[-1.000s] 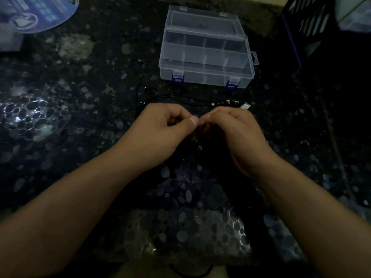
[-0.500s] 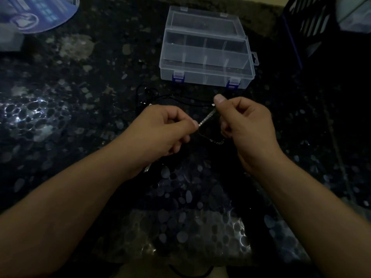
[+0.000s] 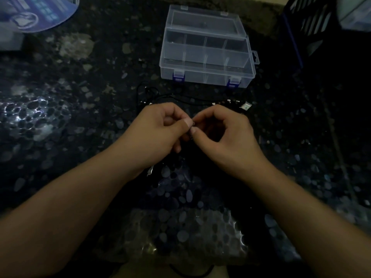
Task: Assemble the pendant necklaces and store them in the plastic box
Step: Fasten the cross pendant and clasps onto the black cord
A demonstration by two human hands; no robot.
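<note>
A: What's nearest?

B: A dark, pebble-patterned table [image 3: 60, 121] with a glossy sheen, dimly lit. Both forearms reach in from the near edge.

A: And the hands?

B: The left hand [image 3: 158, 135] and right hand [image 3: 222, 137] meet at the middle of the table, thumb tips almost touching. Each has its fingers curled, pinching something tiny between them; it is too small and dark to tell what. A small silver piece [image 3: 150, 171] shows just under the left wrist.

A: Where are the necklace parts?

B: Black cords [image 3: 170, 96] lie on the table just beyond the knuckles, with small metal bits [image 3: 230, 101] to the far right of them. Farther on, the clear plastic box [image 3: 206, 57] stands open with its divided compartments, well apart from the hands.

A: Anything else far off?

B: A blue round printed thing [image 3: 38, 15] at far left, a dark crate [image 3: 313, 27] at far right.

A: What differs from half a second ago?

B: Then the hands were apart with a thin silver piece stretched between them; now they have closed together again.
</note>
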